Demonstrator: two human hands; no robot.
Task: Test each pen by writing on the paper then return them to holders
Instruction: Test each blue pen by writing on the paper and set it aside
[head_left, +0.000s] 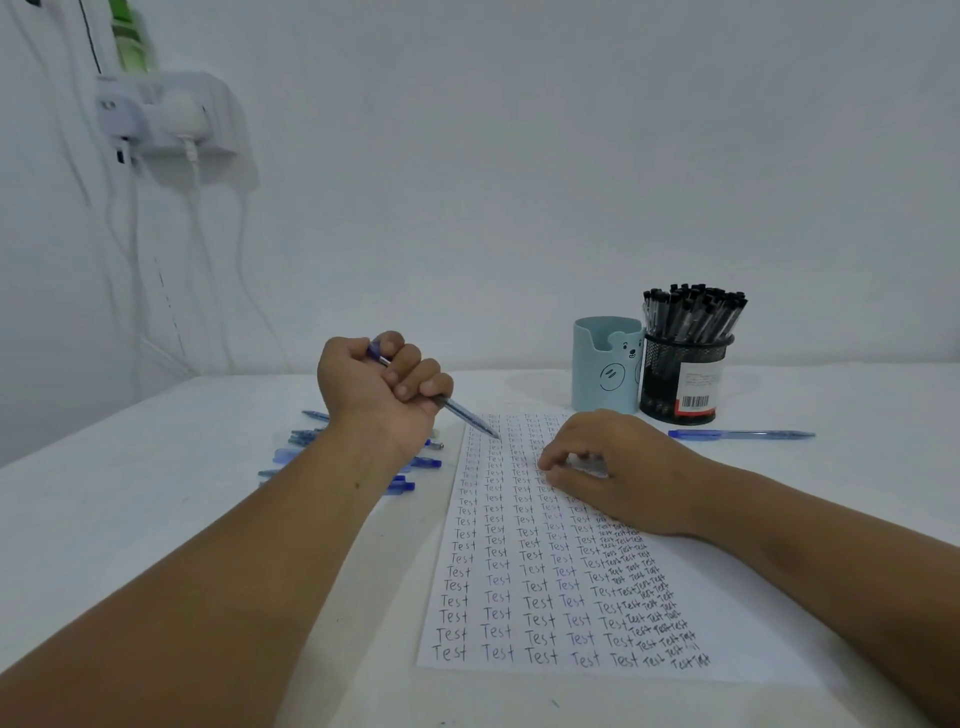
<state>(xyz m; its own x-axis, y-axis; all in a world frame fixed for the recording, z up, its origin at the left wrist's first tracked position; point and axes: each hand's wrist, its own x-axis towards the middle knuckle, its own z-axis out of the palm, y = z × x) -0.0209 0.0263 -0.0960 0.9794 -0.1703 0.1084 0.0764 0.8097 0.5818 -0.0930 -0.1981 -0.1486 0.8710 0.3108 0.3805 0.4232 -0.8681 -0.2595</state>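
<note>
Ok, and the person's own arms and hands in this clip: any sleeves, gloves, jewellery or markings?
Both forearms are bare to the frame edge: no sleeves show. Neither the left hand nor the right hand wears a glove, and no ring, watch or bracelet is visible. The left forearm has a small dark spot.

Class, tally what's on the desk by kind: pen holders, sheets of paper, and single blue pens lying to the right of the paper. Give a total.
Pen holders: 2, light blue bear holder and black mesh holder
Sheets of paper: 1
Blue pens right of the paper: 1
Total: 4
</note>
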